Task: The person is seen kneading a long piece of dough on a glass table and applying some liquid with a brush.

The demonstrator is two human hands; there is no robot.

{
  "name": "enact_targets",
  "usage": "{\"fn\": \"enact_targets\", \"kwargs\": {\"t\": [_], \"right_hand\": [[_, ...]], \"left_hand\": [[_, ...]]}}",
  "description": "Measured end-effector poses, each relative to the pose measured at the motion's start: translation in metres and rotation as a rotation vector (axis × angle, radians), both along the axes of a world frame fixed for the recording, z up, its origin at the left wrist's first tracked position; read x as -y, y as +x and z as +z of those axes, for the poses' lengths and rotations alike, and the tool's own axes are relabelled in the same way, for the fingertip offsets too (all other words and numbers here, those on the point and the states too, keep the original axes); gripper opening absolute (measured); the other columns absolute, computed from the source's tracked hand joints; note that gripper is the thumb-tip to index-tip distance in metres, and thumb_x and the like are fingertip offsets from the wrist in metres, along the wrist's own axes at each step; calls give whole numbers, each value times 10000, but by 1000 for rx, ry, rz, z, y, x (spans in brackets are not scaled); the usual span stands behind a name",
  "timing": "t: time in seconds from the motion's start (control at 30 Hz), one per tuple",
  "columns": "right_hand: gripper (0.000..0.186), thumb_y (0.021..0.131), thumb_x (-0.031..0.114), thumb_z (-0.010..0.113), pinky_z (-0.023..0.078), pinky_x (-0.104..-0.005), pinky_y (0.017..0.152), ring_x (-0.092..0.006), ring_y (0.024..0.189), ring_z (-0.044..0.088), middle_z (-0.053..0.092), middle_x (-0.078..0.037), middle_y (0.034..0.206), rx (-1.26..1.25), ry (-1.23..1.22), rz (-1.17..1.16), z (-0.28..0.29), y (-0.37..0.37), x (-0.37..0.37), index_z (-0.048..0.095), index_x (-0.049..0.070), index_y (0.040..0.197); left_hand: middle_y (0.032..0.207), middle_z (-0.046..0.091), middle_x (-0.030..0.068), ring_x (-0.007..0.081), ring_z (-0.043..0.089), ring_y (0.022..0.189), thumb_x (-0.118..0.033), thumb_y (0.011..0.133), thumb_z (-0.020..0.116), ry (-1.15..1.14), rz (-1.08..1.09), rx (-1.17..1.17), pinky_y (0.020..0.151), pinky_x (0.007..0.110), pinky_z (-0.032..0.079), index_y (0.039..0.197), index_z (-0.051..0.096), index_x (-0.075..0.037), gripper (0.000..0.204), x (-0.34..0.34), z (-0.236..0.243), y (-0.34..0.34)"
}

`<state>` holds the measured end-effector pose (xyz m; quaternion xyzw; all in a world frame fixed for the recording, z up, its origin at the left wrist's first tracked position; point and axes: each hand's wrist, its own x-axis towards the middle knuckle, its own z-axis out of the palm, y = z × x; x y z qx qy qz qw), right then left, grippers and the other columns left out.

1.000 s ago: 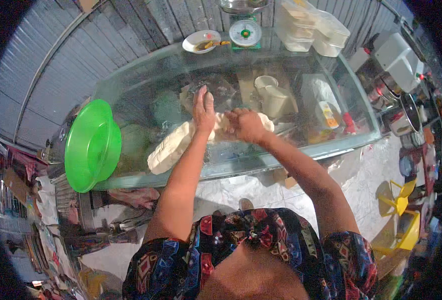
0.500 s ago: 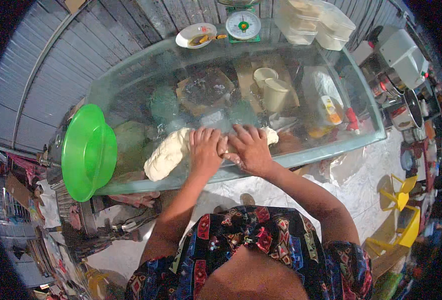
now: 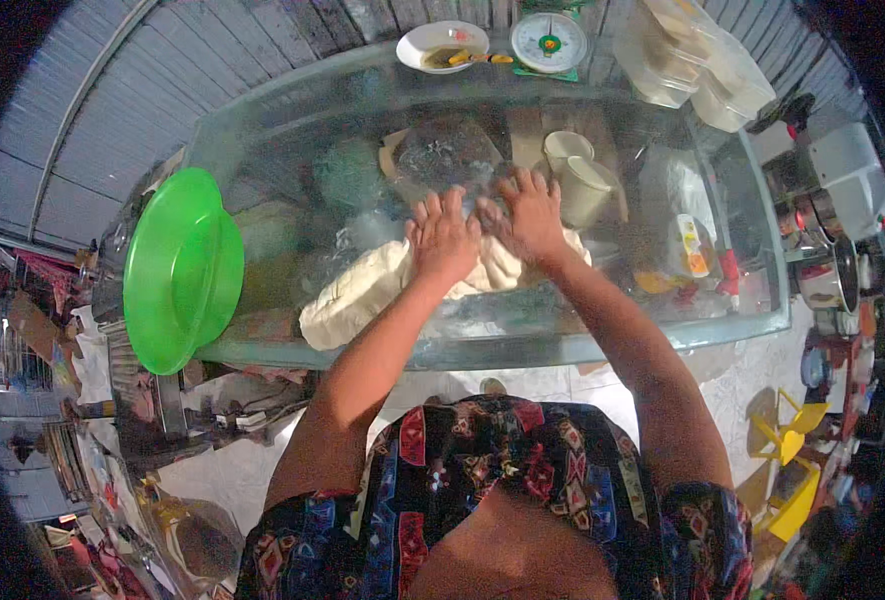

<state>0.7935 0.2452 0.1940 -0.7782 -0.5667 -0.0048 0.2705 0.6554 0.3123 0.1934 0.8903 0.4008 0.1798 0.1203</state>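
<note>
A long, thick roll of pale dough [image 3: 357, 295] lies slantwise on the glass counter top [image 3: 292, 140]. My left hand [image 3: 444, 240] rests on the middle of the roll, palm down, its fingers stretched toward the far side. Beside it, my right hand [image 3: 530, 222] presses on the dough's right part with fingers spread. The palms hide some of the dough, and the right end shows past my right wrist. Neither hand is wrapped round anything.
A green plastic basin [image 3: 184, 272] leans at the counter's left end. Along the far edge are a white bowl [image 3: 427, 42] with a yellow-handled utensil, a dial scale [image 3: 549, 43] and clear plastic containers [image 3: 732, 95]. Pale cups [image 3: 584, 190] show through the glass. A stand mixer [image 3: 842, 160] stands right.
Both hands have pushed forward, away from me, and spread a little apart. The dough beneath them has shifted forward and looks flatter. The whole view has swung slightly.
</note>
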Motion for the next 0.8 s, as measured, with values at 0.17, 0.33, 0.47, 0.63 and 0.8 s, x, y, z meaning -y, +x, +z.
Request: {"fn": "enact_targets", "kwargs": {"t": [0.17,0.33,0.47,0.63,0.8], "right_hand": [[548,883,494,533,240,-658,1046,-307,1331,346,425,-142,1355,39,-133,-118,-13,17,-32,542,120,1284],[545,865,514,557,439,-499,960,-354,1119,569,612,-172,1183,-955,271,-312,-40,72,-28,618,91,1202],[556,870,553,533,463,-444,932,-375,1048,612,652,-207,1106,-268,-60,63,15,6,-44,631,123,1209],[577,907,562,454,452,-430,957,-330,1103,595,607,-173,1220,12,-147,306,13,-82,-68,599,126,1257],[556,935,554,377,471,-440,911,-330,1059,610,655,-181,1073,292,-8,337,-14,-113,-54,645,118,1154]], "left_hand": [[1204,552,152,343,485,1162,-441,920,502,-321,219,97,970,488,342,1204,512,-123,427,-22,-10,18],[1159,636,117,374,584,1068,-538,912,495,-1203,126,837,998,531,339,1203,539,-109,520,-85,8,-30],[1398,437,170,383,354,1293,-682,801,556,-548,-118,133,1084,574,233,1361,468,-130,791,-92,17,-103],[1542,234,204,391,40,1459,-779,636,653,-338,-32,-400,1143,557,138,1440,418,-155,1044,-56,11,-136],[1404,464,128,329,424,1305,-542,658,761,-273,-103,-79,1034,479,371,1266,572,-110,769,-48,-3,-149]]}}
